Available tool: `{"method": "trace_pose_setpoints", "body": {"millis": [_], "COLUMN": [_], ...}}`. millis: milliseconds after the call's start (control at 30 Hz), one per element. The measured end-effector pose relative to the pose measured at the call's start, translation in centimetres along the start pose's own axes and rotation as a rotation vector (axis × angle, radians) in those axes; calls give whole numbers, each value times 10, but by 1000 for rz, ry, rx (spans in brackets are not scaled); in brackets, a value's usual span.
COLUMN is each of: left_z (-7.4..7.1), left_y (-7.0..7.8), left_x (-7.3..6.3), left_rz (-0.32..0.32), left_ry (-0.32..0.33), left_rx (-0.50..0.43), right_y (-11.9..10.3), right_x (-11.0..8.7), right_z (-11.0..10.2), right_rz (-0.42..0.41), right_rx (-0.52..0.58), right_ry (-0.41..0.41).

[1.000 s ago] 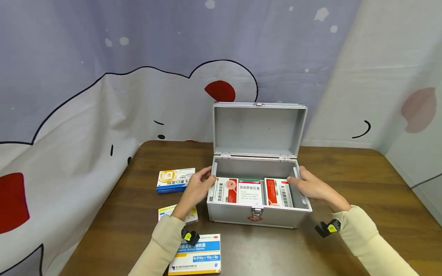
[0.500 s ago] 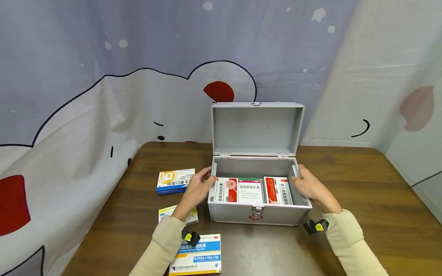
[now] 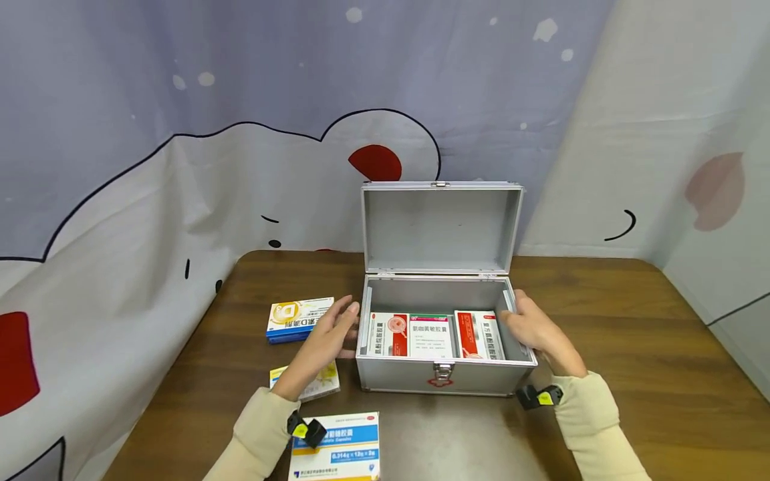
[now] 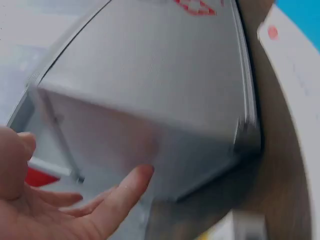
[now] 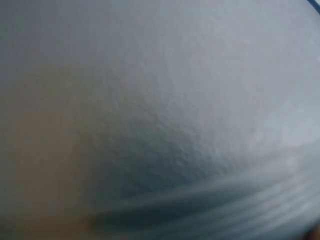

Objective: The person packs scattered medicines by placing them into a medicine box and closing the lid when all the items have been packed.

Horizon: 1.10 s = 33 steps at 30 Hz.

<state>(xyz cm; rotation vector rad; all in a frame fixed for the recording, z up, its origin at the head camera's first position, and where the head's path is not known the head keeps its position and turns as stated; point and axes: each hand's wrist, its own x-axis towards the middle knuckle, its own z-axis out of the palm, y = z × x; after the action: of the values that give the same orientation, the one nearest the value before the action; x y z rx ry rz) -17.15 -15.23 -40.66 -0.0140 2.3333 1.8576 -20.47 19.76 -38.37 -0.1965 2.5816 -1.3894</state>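
Note:
An aluminium medicine case (image 3: pixel 394 375) stands on the table in the head view, its lid (image 3: pixel 439 230) raised. Three medicine boxes show inside: a red-and-white one (image 3: pixel 380 334) at left, a white one with a green and pink top (image 3: pixel 430 338) in the middle, another red-and-white one (image 3: pixel 483 334) toward the right. My right hand (image 3: pixel 537 333) grips the case's right wall, thumb over the rim and fingers outside. At the left end is my left hand (image 3: pixel 320 342), fingers extended and holding nothing. In the left wrist view its fingertips are beside the case's end wall (image 4: pixel 107 135).
Left of the case lie a vitamin D box (image 3: pixel 295 317) and a yellow-and-white box (image 3: pixel 325 384) partly behind my left wrist. A blue-and-white capsule box (image 3: pixel 355 444) lies nearer on the wooden table (image 3: pixel 445 434). A patterned curtain (image 3: pixel 289 180) hangs behind.
My left hand has let go of the case's left wall and moved a little left. My right thumb has come off the right red-and-white box toward the case's right wall.

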Motion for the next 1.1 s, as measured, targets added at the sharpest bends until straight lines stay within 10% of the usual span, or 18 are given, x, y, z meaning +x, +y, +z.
{"method": "trace_pose_setpoints", "body": {"millis": [233, 467, 1100], "left_z": [-54, -101, -123], "left_y": [-8, -22, -45], "left_x": [2, 10, 36], "left_rz": [77, 185, 104], "left_ry": [-39, -74, -110], "left_rx": [103, 581, 997], "right_y": [-3, -1, 2], "right_x": [-2, -1, -2], "right_z": [1, 2, 2], "right_rz": [18, 13, -11], "right_rx": [42, 43, 5], "right_ry": [-22, -15, 24]}}
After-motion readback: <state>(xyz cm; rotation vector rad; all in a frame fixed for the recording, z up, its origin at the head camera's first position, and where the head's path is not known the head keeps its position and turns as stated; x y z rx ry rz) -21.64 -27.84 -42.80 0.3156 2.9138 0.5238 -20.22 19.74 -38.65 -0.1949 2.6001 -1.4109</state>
